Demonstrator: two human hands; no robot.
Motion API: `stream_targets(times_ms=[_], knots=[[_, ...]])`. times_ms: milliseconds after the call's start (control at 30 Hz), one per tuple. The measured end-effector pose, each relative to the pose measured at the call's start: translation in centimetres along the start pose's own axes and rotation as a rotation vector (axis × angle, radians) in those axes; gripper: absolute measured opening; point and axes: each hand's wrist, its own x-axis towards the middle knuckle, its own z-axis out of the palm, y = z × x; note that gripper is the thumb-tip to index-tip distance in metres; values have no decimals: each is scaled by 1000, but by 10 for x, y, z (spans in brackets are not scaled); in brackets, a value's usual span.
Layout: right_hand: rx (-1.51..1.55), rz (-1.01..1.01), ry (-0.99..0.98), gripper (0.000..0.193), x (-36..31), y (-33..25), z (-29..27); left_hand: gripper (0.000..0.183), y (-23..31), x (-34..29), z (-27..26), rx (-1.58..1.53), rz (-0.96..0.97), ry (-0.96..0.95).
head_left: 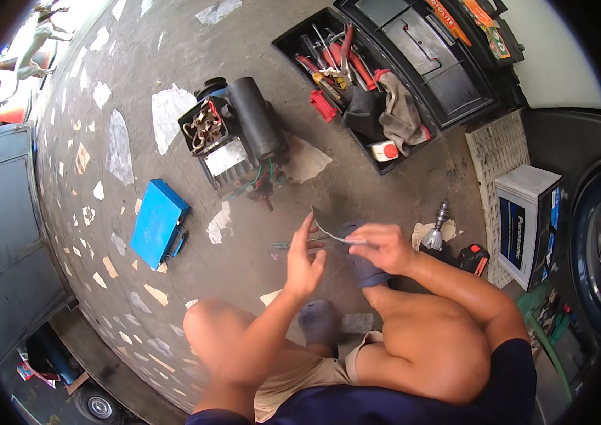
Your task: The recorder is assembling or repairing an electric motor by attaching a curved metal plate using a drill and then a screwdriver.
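Note:
A thin, curved grey sheet [333, 235], which looks like a piece of sandpaper, is between my hands above the floor. My right hand [387, 249] pinches its right end between thumb and fingers. My left hand [305, 263] has its index finger stretched up against the sheet's left end, with the thumb apart from it. Below the sheet, partly hidden by my left hand, lies a screwdriver with a green handle [282, 245]. Ahead of my hands stands a finned motor [226, 159] with a black cylinder [256, 117] on its side and an uncovered box of wiring.
A blue case [158, 223] lies on the left. An open black toolbox [428, 64] and its tray of pliers and gloves [399, 113] stand ahead right. A cordless drill [436, 230] lies to the right, near a white-and-blue box [530, 227]. My shoes [318, 319] are below.

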Motion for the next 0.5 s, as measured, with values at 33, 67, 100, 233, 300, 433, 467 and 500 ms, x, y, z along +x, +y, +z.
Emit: stream_targets(times_ms=[33, 67, 100, 233, 300, 433, 467, 500], knots=[[106, 99, -26, 18, 8, -2, -2, 71, 4, 1, -10, -83, -67, 0], [205, 204, -49, 19, 13, -1, -5, 71, 12, 1, -17, -92, -66, -2], [246, 240, -109, 21, 15, 1, -5, 70, 20, 1, -23, 38, 26, -71], [206, 202, -188, 25, 36, -13, 11, 65, 11, -3, -43, 12, 100, -198], [82, 126, -212, 26, 41, -17, 19, 73, 0, -2, -47, -115, 161, -253], [-211, -67, -241, 29, 50, -14, 36, 90, -4, -1, -33, -916, -132, -94], [-297, -106, -264, 28, 50, -11, 39, 90, -3, -1, -30, -923, -130, -92], [-299, -107, -271, 28, 49, -9, 40, 90, -3, 0, -25, -967, -261, -35]])
